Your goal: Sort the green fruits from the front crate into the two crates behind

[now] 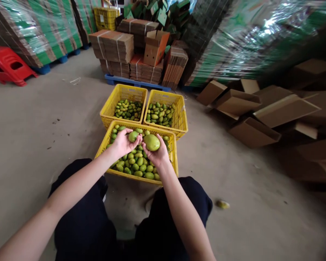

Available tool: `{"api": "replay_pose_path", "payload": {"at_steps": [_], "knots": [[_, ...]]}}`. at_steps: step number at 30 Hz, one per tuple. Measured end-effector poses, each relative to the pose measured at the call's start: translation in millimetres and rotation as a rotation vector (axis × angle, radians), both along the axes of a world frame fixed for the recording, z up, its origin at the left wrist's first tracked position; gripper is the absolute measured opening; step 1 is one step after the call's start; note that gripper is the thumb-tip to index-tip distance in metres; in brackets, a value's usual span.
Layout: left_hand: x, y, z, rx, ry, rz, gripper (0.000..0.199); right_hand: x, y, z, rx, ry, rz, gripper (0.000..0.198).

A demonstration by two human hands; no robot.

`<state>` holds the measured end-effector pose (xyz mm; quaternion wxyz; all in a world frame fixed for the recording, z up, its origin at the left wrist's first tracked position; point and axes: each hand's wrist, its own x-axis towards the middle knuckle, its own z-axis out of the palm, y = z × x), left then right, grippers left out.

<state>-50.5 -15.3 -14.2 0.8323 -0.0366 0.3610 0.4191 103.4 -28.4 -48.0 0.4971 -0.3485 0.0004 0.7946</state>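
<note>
Above the near yellow crate [175,159], my left hand [122,143] has its fingers curled round a small green mango [133,136]. Beside it, my right hand [158,156] cradles a larger, lighter green mango [152,142], fingers underneath and thumb at its right side. The two hands are close together, fruit facing up. Loose green and yellowish mangoes [136,166] fill the crate below, partly hidden by my hands and forearms. Behind it stand a left yellow crate [105,108] and a right yellow crate [182,116], each holding more of the fruit.
Flattened cartons [115,47] are stacked on a blue pallet [137,82] behind the crates. Open cardboard boxes [239,101] lie piled at right. A red stool [9,65] stands at far left. One yellowish fruit [222,204] lies on the floor by my right knee.
</note>
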Motion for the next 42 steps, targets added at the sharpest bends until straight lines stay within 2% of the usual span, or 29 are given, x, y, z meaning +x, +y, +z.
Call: {"api": "replay_pose_path", "payload": {"at_steps": [2,4,5,8,10,12,14,16,19,21,24,26,28,31,33,35,37,40,42], "knots": [[1.2,-0.9,-2.7,0.029,0.056,-0.019,0.017,0.9,-0.2,-2.5,0.007,-0.028,0.001,0.025],[2.4,-0.2,-7.4,0.117,0.174,-0.020,0.010,0.6,-2.4,-2.9,0.113,-0.172,0.020,0.028],[2.6,0.6,-10.3,0.187,0.244,-0.011,0.005,0.5,-4.1,-2.2,0.212,-0.292,0.019,0.034],[0.4,2.6,-18.4,0.493,0.472,0.012,0.025,2.4,-10.5,2.6,0.640,-0.834,-0.074,0.055],[-3.8,2.4,-21.3,0.747,0.632,-0.025,0.038,6.2,-15.0,6.2,0.922,-1.204,-0.156,0.053],[-8.6,1.0,-21.8,0.985,0.757,-0.071,0.046,10.3,-19.3,8.6,1.118,-1.441,-0.192,0.044],[-12.4,-0.5,-21.2,1.152,0.810,-0.070,0.048,12.3,-22.8,9.7,1.224,-1.528,-0.188,0.037],[-14.3,-1.3,-20.4,1.222,0.804,-0.050,0.047,11.1,-25.0,9.8,1.251,-1.509,-0.189,0.037],[-14.5,-0.7,-19.1,1.146,0.735,-0.086,0.047,5.1,-24.1,8.8,1.120,-1.262,-0.269,0.048],[-13.8,-0.2,-16.7,1.000,0.608,-0.151,0.044,0.9,-20.6,8.1,0.930,-0.994,-0.288,0.050],[-12.8,-0.1,-9.8,0.722,0.383,-0.194,0.031,-2.3,-13.0,8.7,0.632,-0.596,-0.208,0.039],[-12.3,0.5,-4.7,0.547,0.279,-0.166,0.019,-2.2,-8.2,10.1,0.458,-0.397,-0.189,0.031],[-11.3,2.1,-2.9,0.416,0.214,-0.108,0.019,-1.0,-4.2,11.0,0.307,-0.266,-0.192,0.023],[-5.9,2.4,-12.5,0.356,0.249,-0.051,0.026,1.0,0.3,8.5,0.123,-0.157,-0.128,0.024],[0.4,-5.3,-26.6,0.397,0.414,-0.213,0.024,1.8,1.7,4.8,0.037,-0.112,-0.088,0.030],[6.7,-23.9,-43.8,0.444,0.599,-0.535,0.017,2.8,1.2,1.1,0.006,-0.081,-0.098,0.032],[10.9,-52.4,-61.2,0.440,0.660,-0.784,0.011,5.4,-0.7,-1.2,0.024,-0.079,-0.130,0.031],[12.2,-95.7,-82.2,0.426,0.670,-0.993,0.009,13.2,-4.9,-0.8,0.040,-0.111,-0.116,0.025],[9.1,-105.7,-88.6,0.494,0.723,-1.085,0.009,19.3,-8.0,1.1,0.024,-0.138,-0.084,0.022]]}}
